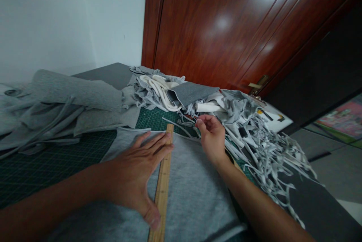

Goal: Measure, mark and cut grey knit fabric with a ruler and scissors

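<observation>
A wooden ruler [163, 181] lies lengthwise on a piece of grey fabric [195, 189], which is spread over a green cutting mat [85, 155]. My left hand [135, 174] rests with spread fingers along the ruler, fingertips on its far end and thumb on its nearer part. Beyond the fabric's far edge, my right hand [211, 136] is closed, thumb against the fingers. Narrow grey fabric strips [181, 126] lie near its fingertips; whether it pinches one of them I cannot make out.
Folded grey fabric [76, 91] is piled at the left by the white wall [70, 19]. Grey and white cloth scraps [158, 87] line the back. Tangled strips [271, 155] spread over the table's right side. A brown door [215, 27] stands behind.
</observation>
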`<state>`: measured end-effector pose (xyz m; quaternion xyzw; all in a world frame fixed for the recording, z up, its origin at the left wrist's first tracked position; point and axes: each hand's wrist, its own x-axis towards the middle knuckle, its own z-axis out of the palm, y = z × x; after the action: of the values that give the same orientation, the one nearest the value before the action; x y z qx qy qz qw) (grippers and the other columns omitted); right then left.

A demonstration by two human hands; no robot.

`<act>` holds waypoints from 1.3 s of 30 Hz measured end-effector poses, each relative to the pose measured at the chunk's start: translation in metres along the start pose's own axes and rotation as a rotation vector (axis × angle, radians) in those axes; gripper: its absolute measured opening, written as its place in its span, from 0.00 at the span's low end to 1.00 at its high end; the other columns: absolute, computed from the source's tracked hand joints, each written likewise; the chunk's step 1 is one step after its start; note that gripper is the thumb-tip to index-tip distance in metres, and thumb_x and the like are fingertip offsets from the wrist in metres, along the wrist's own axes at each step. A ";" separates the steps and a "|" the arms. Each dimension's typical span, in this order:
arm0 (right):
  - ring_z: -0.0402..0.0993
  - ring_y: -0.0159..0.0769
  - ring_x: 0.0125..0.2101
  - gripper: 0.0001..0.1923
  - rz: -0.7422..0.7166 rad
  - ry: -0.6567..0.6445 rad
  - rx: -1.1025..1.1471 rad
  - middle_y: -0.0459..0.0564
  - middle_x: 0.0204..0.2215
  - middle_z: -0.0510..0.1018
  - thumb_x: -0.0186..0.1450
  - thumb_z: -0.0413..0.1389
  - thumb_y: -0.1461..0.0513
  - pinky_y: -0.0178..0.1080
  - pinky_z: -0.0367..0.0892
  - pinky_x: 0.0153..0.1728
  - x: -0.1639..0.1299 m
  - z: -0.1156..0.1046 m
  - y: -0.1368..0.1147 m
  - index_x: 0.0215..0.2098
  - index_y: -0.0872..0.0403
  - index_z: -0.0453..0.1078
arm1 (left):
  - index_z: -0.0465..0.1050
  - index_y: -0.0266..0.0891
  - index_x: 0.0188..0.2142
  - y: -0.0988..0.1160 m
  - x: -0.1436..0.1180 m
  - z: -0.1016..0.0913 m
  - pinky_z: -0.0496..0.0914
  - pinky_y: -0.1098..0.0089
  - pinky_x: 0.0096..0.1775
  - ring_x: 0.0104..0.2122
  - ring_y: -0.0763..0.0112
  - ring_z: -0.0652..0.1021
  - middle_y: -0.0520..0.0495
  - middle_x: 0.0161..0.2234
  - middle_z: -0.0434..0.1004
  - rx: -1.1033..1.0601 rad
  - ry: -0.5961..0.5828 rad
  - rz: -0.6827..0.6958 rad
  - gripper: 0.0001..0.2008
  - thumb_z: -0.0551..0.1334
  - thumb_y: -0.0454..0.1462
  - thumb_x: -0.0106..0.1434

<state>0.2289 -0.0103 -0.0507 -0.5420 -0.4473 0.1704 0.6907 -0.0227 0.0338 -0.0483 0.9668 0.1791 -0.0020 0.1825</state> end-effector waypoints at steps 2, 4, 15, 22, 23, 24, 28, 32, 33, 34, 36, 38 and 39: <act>0.75 0.36 0.33 0.07 0.012 -0.034 0.049 0.43 0.31 0.78 0.66 0.64 0.58 0.40 0.70 0.40 -0.018 0.013 -0.010 0.39 0.50 0.74 | 0.49 0.39 0.79 -0.002 0.000 0.002 0.31 0.37 0.74 0.78 0.34 0.43 0.32 0.80 0.34 -0.004 0.023 0.013 0.71 0.71 0.70 0.47; 0.74 0.35 0.28 0.06 0.079 -0.141 0.096 0.42 0.28 0.78 0.67 0.63 0.57 0.39 0.72 0.34 -0.041 0.028 -0.014 0.38 0.51 0.74 | 0.46 0.39 0.80 -0.003 0.001 0.003 0.31 0.38 0.74 0.78 0.34 0.43 0.32 0.81 0.35 -0.015 0.046 0.031 0.72 0.72 0.70 0.46; 0.75 0.29 0.25 0.07 0.285 -0.220 0.021 0.42 0.32 0.78 0.77 0.63 0.60 0.32 0.74 0.25 0.012 0.032 0.034 0.43 0.57 0.75 | 0.50 0.35 0.79 0.001 0.001 -0.002 0.33 0.35 0.74 0.78 0.34 0.42 0.31 0.80 0.34 -0.011 -0.005 -0.005 0.71 0.71 0.70 0.47; 0.73 0.28 0.18 0.05 0.323 -0.453 -0.042 0.40 0.26 0.78 0.72 0.67 0.65 0.27 0.63 0.13 0.004 0.031 0.029 0.40 0.57 0.75 | 0.48 0.39 0.79 -0.007 0.000 0.004 0.31 0.37 0.74 0.78 0.34 0.44 0.33 0.80 0.35 -0.019 0.041 0.050 0.71 0.73 0.69 0.46; 0.73 0.27 0.19 0.05 0.334 -0.466 -0.062 0.40 0.27 0.78 0.74 0.66 0.64 0.27 0.65 0.15 0.006 0.030 0.031 0.41 0.57 0.75 | 0.47 0.39 0.79 -0.009 0.000 0.005 0.30 0.37 0.74 0.78 0.35 0.43 0.33 0.80 0.34 -0.012 0.039 0.056 0.72 0.72 0.69 0.46; 0.72 0.27 0.19 0.05 0.344 -0.474 -0.085 0.40 0.28 0.78 0.75 0.65 0.63 0.28 0.67 0.16 0.009 0.030 0.035 0.43 0.57 0.75 | 0.46 0.39 0.80 -0.010 0.000 0.006 0.29 0.38 0.74 0.78 0.36 0.42 0.33 0.80 0.32 -0.005 0.039 0.059 0.72 0.72 0.69 0.46; 0.76 0.29 0.25 0.08 0.366 -0.508 -0.173 0.44 0.34 0.80 0.78 0.63 0.58 0.32 0.74 0.24 0.021 0.028 0.046 0.47 0.57 0.76 | 0.47 0.38 0.79 -0.010 -0.001 0.008 0.29 0.39 0.74 0.78 0.35 0.43 0.34 0.80 0.32 -0.008 0.054 0.054 0.72 0.72 0.70 0.46; 0.77 0.31 0.27 0.09 0.362 -0.561 -0.218 0.45 0.36 0.80 0.78 0.62 0.58 0.34 0.76 0.26 0.023 0.026 0.045 0.49 0.57 0.76 | 0.50 0.36 0.79 -0.005 -0.001 0.003 0.30 0.41 0.75 0.78 0.35 0.44 0.33 0.80 0.33 -0.025 0.038 0.036 0.74 0.71 0.72 0.44; 0.76 0.30 0.26 0.09 0.357 -0.573 -0.222 0.45 0.36 0.80 0.78 0.62 0.58 0.33 0.75 0.26 0.023 0.025 0.044 0.49 0.57 0.76 | 0.50 0.35 0.79 -0.004 -0.001 0.002 0.30 0.41 0.75 0.78 0.34 0.44 0.32 0.80 0.33 -0.028 0.030 0.032 0.74 0.71 0.72 0.44; 0.76 0.30 0.25 0.09 0.352 -0.586 -0.227 0.44 0.35 0.80 0.78 0.62 0.58 0.33 0.75 0.25 0.023 0.024 0.044 0.48 0.57 0.76 | 0.51 0.35 0.78 -0.004 -0.001 0.001 0.30 0.40 0.75 0.78 0.34 0.44 0.32 0.80 0.33 -0.027 0.027 0.028 0.74 0.71 0.73 0.44; 0.74 0.28 0.23 0.08 0.343 -0.608 -0.238 0.43 0.33 0.79 0.77 0.63 0.58 0.32 0.73 0.23 0.023 0.023 0.042 0.47 0.57 0.75 | 0.51 0.33 0.78 -0.002 0.000 0.001 0.30 0.40 0.75 0.78 0.34 0.43 0.31 0.80 0.33 -0.021 0.029 0.025 0.74 0.71 0.73 0.44; 0.74 0.28 0.23 0.08 0.334 -0.626 -0.257 0.43 0.33 0.79 0.77 0.63 0.59 0.31 0.73 0.23 0.023 0.022 0.043 0.46 0.57 0.76 | 0.49 0.32 0.78 -0.001 0.000 0.001 0.31 0.40 0.75 0.78 0.35 0.44 0.29 0.80 0.34 -0.018 0.043 0.027 0.74 0.71 0.73 0.45; 0.74 0.29 0.24 0.08 0.330 -0.634 -0.269 0.43 0.34 0.79 0.77 0.63 0.59 0.32 0.73 0.24 0.024 0.022 0.043 0.46 0.57 0.76 | 0.49 0.31 0.78 0.000 0.000 0.001 0.31 0.41 0.75 0.78 0.34 0.44 0.28 0.80 0.35 -0.022 0.047 0.027 0.75 0.71 0.72 0.44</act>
<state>0.2349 0.0353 -0.0788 -0.6130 -0.5637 0.3783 0.4042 -0.0224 0.0332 -0.0493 0.9667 0.1705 0.0254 0.1890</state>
